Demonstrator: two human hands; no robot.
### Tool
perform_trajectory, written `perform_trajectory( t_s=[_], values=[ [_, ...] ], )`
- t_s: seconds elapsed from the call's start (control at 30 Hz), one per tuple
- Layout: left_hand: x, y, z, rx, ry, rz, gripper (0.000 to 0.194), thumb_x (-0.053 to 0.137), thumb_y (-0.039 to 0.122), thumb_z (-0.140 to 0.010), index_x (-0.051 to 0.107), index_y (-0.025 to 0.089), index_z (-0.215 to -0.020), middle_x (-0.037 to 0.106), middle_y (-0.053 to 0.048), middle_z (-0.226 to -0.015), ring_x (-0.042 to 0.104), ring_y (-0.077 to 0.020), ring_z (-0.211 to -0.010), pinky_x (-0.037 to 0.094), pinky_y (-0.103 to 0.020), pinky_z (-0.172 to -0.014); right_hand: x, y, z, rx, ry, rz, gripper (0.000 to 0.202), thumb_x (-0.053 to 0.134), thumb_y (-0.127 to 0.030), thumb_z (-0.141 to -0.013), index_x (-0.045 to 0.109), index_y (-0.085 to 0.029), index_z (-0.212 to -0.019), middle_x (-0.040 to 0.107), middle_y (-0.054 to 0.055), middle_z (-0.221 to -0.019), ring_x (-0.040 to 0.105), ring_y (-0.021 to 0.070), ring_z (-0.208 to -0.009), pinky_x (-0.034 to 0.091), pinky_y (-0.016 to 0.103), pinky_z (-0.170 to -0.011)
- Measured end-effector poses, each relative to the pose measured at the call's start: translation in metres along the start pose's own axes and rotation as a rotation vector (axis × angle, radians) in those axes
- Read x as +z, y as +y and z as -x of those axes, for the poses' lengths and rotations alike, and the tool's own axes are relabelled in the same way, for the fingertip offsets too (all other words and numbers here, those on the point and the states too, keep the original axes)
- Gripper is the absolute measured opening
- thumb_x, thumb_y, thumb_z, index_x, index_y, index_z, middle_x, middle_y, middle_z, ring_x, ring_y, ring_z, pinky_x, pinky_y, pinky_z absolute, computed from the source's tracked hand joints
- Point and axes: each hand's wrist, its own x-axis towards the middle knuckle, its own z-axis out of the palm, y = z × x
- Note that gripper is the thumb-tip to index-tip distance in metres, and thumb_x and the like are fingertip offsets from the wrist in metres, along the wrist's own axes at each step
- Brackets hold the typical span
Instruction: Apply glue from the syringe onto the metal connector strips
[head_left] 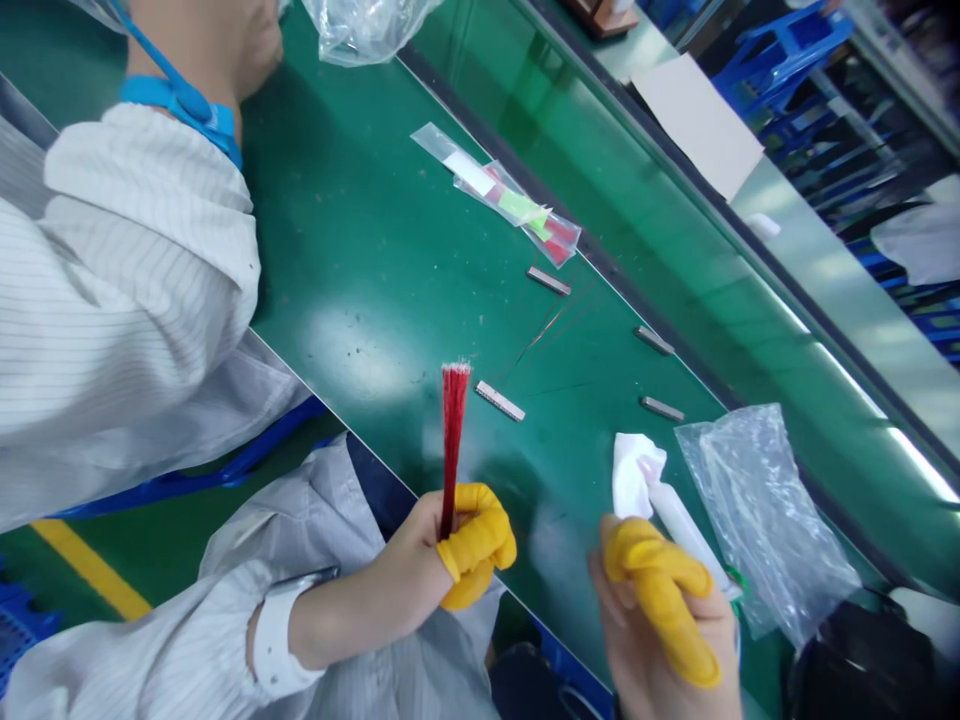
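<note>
My left hand, with yellow finger cots on its fingers, is closed around a bundle of thin red wires. The bundle stands upright above the fist and its pale, frayed ends point away from me. At the right, my right hand is raised with yellow-cotted fingers curled in; what is between the fingertips, if anything, is hidden. Just beyond it lie a crumpled white cloth and a white tube-like item. Past the wire bundle, a small slim connector-like strip rests on the green table.
More small strips and loose thin wires lie on the table. Clear bags with red contents sit by the raised rail. An empty plastic bag is at right. A co-worker's sleeve reaches in at left.
</note>
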Motion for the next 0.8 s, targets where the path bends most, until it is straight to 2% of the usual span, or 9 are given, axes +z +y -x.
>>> perform_trajectory(
  t_s=[0.07, 0.23, 0.47, 0.57, 0.67, 0.73, 0.8],
  values=[
    [-0.003, 0.002, 0.001, 0.002, -0.004, -0.006, 0.046, 0.071, 0.046, -0.076, 0.040, 0.017, -0.060, 0.031, 0.011, -0.049, 0.017, 0.0022, -0.033, 0.014, -0.016, -0.035, -0.006, -0.007, -0.001, 0.018, 0.024, 0.027, 0.025, 0.086, -0.041, -0.059, 0.069, -0.023, -0.057, 0.057, -0.001, -0.052, 0.048, 0.0077, -0.045, 0.036, 0.015, -0.035],
    [-0.004, 0.005, 0.002, -0.018, 0.023, -0.041, 0.047, 0.070, 0.044, -0.077, 0.036, 0.017, -0.059, 0.033, 0.010, -0.053, 0.015, 0.0032, -0.033, 0.011, -0.015, -0.033, -0.018, -0.017, -0.002, 0.015, 0.086, 0.028, 0.035, 0.088, -0.043, -0.052, 0.063, -0.020, -0.049, 0.047, -0.002, -0.046, 0.041, 0.0069, -0.040, 0.029, 0.017, -0.030],
    [-0.004, 0.002, 0.004, -0.030, 0.030, -0.073, 0.047, 0.071, 0.052, -0.073, 0.042, 0.017, -0.061, 0.029, 0.010, -0.050, 0.015, 0.0013, -0.035, 0.012, -0.015, -0.034, -0.030, -0.021, -0.006, -0.001, 0.102, -0.059, 0.033, 0.086, -0.038, -0.057, 0.060, -0.019, -0.050, 0.047, -0.002, -0.047, 0.039, 0.0068, -0.041, 0.024, 0.019, -0.033],
    [-0.002, 0.001, 0.005, -0.047, 0.036, -0.090, 0.047, 0.071, 0.055, -0.073, 0.044, 0.017, -0.063, 0.030, 0.010, -0.048, 0.017, 0.0004, -0.035, 0.012, -0.016, -0.034, -0.034, -0.022, -0.005, 0.003, 0.159, -0.188, 0.034, 0.085, -0.037, -0.059, 0.058, -0.018, -0.050, 0.043, -0.003, -0.048, 0.036, 0.0074, -0.044, 0.025, 0.019, -0.035],
    [0.002, 0.002, 0.004, -0.042, 0.070, -0.103, 0.051, 0.072, 0.060, -0.069, 0.044, 0.017, -0.064, 0.034, 0.010, -0.050, 0.019, 0.0006, -0.035, 0.011, -0.017, -0.035, -0.039, -0.018, -0.008, 0.070, 0.289, -0.439, 0.031, 0.084, -0.035, -0.061, 0.059, -0.018, -0.061, 0.041, -0.004, -0.055, 0.034, 0.0065, -0.047, 0.030, 0.018, -0.037],
    [0.005, 0.003, 0.003, -0.041, 0.092, -0.113, 0.053, 0.072, 0.061, -0.069, 0.042, 0.017, -0.063, 0.033, 0.011, -0.050, 0.018, 0.0010, -0.034, 0.010, -0.018, -0.035, -0.042, -0.011, -0.012, 0.120, 0.381, -0.582, 0.029, 0.085, -0.031, -0.060, 0.061, -0.017, -0.069, 0.042, -0.005, -0.059, 0.035, 0.0049, -0.048, 0.033, 0.015, -0.038],
    [0.007, 0.004, 0.002, -0.038, 0.107, -0.123, 0.053, 0.071, 0.061, -0.069, 0.041, 0.018, -0.063, 0.033, 0.011, -0.050, 0.018, 0.0007, -0.034, 0.010, -0.019, -0.034, -0.044, -0.001, -0.014, 0.199, 0.418, -0.598, 0.029, 0.086, -0.028, -0.059, 0.063, -0.017, -0.074, 0.046, -0.005, -0.063, 0.037, 0.0034, -0.048, 0.036, 0.013, -0.039]
  ],
)
